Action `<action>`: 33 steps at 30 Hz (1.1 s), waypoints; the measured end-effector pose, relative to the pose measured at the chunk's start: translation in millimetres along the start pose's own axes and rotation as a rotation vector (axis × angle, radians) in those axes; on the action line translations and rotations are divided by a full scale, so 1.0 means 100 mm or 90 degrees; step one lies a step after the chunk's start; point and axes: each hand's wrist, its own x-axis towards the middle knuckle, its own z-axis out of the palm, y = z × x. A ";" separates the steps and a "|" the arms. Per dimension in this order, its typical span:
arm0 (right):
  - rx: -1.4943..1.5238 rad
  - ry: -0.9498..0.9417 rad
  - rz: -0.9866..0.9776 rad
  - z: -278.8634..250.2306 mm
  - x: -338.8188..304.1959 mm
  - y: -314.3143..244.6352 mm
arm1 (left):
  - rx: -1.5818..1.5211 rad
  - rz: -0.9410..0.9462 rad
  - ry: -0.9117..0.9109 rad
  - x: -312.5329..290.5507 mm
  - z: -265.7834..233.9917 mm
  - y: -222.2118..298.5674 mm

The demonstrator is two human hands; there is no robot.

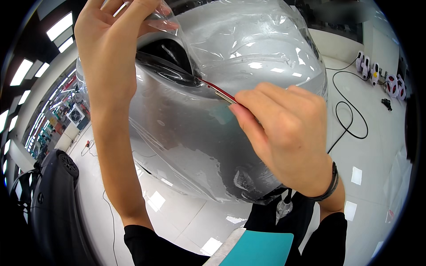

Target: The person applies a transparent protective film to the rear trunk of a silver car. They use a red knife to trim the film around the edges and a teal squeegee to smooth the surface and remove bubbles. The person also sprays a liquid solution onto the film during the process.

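A silver-grey car body panel (pixel 177 133) lies before me under wet, wrinkled clear film (pixel 248 48). My left hand (pixel 111 35) is raised at the upper left, its fingers closed on a lifted edge of the film, above a dark glossy recess (pixel 166 55) in the panel. My right hand (pixel 284 128) grips a slim red and silver cutter (pixel 222 91). The tool's tip meets the pointed right corner of the recess, where the film's lifted edge comes down. The fingers hide most of the tool's handle.
Below me are a teal card (pixel 262 248) and a clear bottle (pixel 284 208). A dark car (pixel 55 204) stands at the left. On the tiled floor to the right runs a black cable (pixel 350 111), with white and purple devices (pixel 392 86) by the wall.
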 end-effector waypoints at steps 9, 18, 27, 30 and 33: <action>0.005 -0.035 0.004 -0.05 0.01 0.01 | 0.001 -0.014 0.004 0.00 -0.04 -0.02; -0.003 -0.077 0.019 -0.11 0.02 0.06 | -0.012 -0.013 0.009 0.02 -0.01 -0.08; -0.008 -0.102 0.017 -0.16 0.07 0.07 | -0.054 -0.028 0.027 0.04 -0.05 -0.14; 0.002 -0.097 0.020 -0.15 0.07 0.09 | -0.049 -0.037 0.039 0.03 -0.06 -0.12; 0.032 -0.024 0.036 -0.17 0.00 0.13 | -0.030 -0.042 0.026 0.01 -0.02 -0.12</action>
